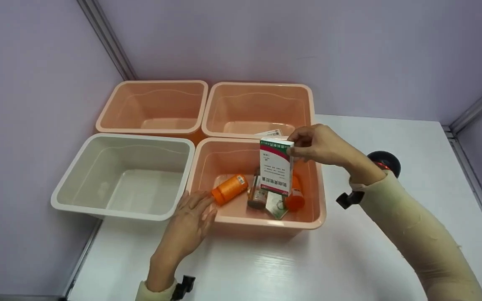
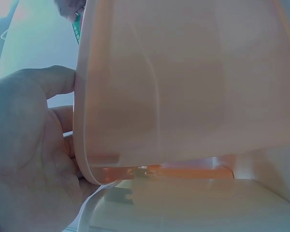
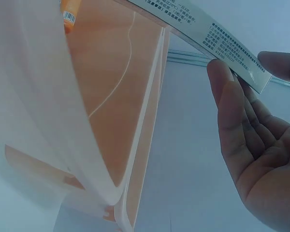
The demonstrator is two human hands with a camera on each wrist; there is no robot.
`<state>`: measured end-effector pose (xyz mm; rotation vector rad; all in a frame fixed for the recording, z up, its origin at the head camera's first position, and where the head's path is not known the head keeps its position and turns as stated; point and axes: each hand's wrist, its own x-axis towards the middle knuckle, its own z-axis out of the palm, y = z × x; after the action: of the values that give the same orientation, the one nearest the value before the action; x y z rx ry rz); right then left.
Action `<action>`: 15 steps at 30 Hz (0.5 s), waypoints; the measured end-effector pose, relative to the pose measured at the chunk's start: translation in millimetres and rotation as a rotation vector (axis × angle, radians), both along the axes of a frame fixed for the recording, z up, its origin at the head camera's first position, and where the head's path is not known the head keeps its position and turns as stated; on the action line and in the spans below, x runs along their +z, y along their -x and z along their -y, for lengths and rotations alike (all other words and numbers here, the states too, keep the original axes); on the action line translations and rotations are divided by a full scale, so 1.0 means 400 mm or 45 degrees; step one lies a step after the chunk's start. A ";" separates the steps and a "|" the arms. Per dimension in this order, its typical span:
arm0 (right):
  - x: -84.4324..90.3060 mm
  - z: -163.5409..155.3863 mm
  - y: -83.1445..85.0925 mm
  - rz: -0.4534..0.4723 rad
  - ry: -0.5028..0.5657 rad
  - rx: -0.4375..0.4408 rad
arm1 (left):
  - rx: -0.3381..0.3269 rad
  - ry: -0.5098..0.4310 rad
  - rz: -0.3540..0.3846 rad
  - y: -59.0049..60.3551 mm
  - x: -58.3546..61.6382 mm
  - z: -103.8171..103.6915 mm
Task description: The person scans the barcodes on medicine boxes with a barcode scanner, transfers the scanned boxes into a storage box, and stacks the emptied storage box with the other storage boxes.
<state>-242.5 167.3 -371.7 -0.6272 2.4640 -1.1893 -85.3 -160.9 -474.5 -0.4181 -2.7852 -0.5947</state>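
Observation:
My right hand (image 1: 303, 144) pinches the top of a white medicine box (image 1: 275, 167) with a red and green band, holding it upright over the near right peach bin (image 1: 314, 217). In the right wrist view the box (image 3: 203, 34) sits between the thumb and fingertips (image 3: 222, 77). Inside that bin lie an orange pill bottle (image 1: 229, 189), a brown bottle (image 1: 257, 195), another orange bottle (image 1: 294, 199) and a small packet (image 1: 275, 207). My left hand (image 1: 191, 221) rests flat against the bin's front left corner (image 2: 87, 145), fingers straight.
A white bin (image 1: 73, 175) stands left of the peach one. Two more peach bins (image 1: 153, 83) (image 1: 262, 86) stand behind, the right one holding a white box (image 1: 268, 133). A black round object (image 1: 387, 161) lies behind my right wrist. White table (image 1: 291, 267) extends in front and to the right.

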 end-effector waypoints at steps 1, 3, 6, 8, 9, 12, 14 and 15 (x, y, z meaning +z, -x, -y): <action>0.001 -0.005 -0.002 0.004 0.007 -0.012 | -0.001 -0.001 -0.009 0.000 0.000 0.000; 0.003 -0.015 -0.006 0.003 0.016 -0.038 | -0.004 -0.001 -0.020 0.000 0.000 0.000; 0.006 -0.030 -0.012 0.000 0.046 -0.067 | -0.003 0.008 -0.027 0.000 -0.001 0.000; 0.008 -0.040 -0.017 -0.002 0.073 -0.075 | -0.009 0.016 -0.031 0.001 -0.001 0.000; 0.008 -0.045 -0.018 -0.005 0.084 -0.079 | -0.010 0.018 -0.032 0.001 -0.001 0.000; 0.008 -0.059 -0.022 -0.015 0.110 -0.102 | -0.015 0.023 -0.030 0.001 0.002 -0.001; 0.009 -0.070 -0.025 -0.027 0.112 -0.123 | -0.012 0.021 -0.019 0.000 0.003 -0.001; 0.009 -0.075 -0.026 -0.034 0.115 -0.131 | -0.010 0.021 -0.011 0.000 0.004 -0.001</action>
<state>-232.1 197.3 -368.2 -0.5497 2.5026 -1.3462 -85.4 -160.6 -473.1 -0.4346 -2.7835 -0.5709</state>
